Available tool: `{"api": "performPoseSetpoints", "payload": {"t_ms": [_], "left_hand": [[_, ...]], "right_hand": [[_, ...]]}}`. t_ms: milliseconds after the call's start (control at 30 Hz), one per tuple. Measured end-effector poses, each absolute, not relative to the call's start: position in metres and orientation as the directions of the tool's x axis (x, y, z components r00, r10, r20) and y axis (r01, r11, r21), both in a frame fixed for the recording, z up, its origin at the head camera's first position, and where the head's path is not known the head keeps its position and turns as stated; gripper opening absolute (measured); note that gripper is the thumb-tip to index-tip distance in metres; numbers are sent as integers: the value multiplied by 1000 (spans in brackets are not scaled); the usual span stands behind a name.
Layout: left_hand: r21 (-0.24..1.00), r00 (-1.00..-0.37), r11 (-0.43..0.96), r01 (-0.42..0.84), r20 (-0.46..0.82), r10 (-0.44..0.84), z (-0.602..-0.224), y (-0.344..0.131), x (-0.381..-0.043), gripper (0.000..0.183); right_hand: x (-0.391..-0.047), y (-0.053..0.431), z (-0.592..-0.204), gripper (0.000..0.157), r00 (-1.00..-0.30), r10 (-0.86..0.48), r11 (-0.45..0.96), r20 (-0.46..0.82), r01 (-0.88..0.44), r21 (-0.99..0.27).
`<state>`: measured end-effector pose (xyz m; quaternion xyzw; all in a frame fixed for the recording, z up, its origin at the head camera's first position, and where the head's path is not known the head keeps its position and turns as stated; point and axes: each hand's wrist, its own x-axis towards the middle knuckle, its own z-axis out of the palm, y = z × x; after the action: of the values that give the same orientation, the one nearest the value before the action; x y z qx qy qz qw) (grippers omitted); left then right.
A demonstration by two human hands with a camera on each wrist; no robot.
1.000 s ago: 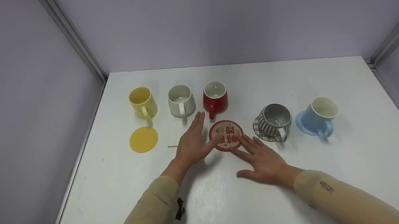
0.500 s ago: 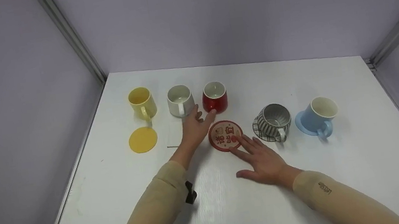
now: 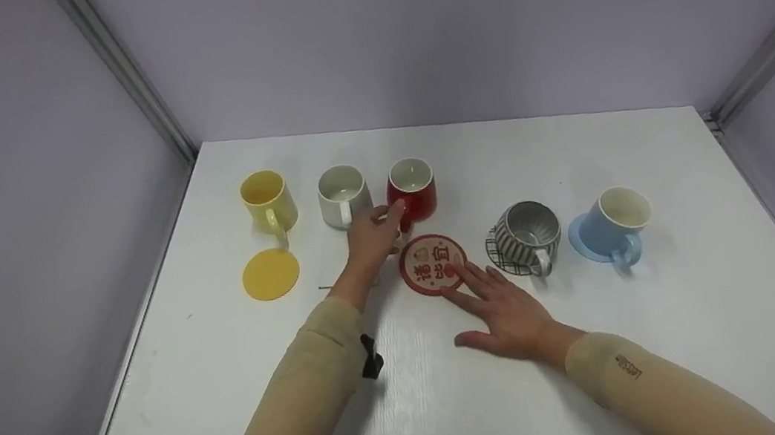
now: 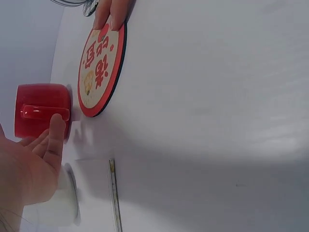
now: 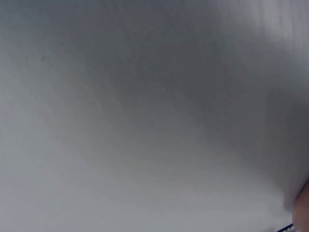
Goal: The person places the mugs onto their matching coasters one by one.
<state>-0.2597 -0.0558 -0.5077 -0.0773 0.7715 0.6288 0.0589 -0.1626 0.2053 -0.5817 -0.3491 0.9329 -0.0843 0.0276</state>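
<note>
While my loose right hand (image 3: 509,314) probably steadies the round red-rimmed coaster (image 3: 425,272), left hand (image 3: 371,238) touches the glossy red mug (image 3: 423,202), can't tell if gripping

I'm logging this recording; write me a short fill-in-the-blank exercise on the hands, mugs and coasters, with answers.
1. The left hand is at the ____ of the glossy red mug.
2. The right hand touches the flat, round cream coaster, whose rim is ____.
3. The smooth pale blue mug stands on a round coaster coloured ____.
Missing words: handle; red; blue.
</note>
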Motion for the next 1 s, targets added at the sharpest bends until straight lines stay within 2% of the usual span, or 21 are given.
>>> {"api": "performPoseSetpoints", "payload": {"t_ms": [233,600,1000], "left_hand": [[951,-972,203,-233,-219,-87,-508,-51,-265,60],[966,-970,94,-240,-242,7,-508,-44,-270,60],[974,-980,108,-199,-200,-6,-513,-39,-273,50]], "right_hand": [[-164,203,-581,83,-745,-667,732,21,-660,-171],[-163,204,-584,82,-725,-681,706,101,-687,-172],[-162,205,-582,85,-750,-661,735,29,-655,-177]]}}
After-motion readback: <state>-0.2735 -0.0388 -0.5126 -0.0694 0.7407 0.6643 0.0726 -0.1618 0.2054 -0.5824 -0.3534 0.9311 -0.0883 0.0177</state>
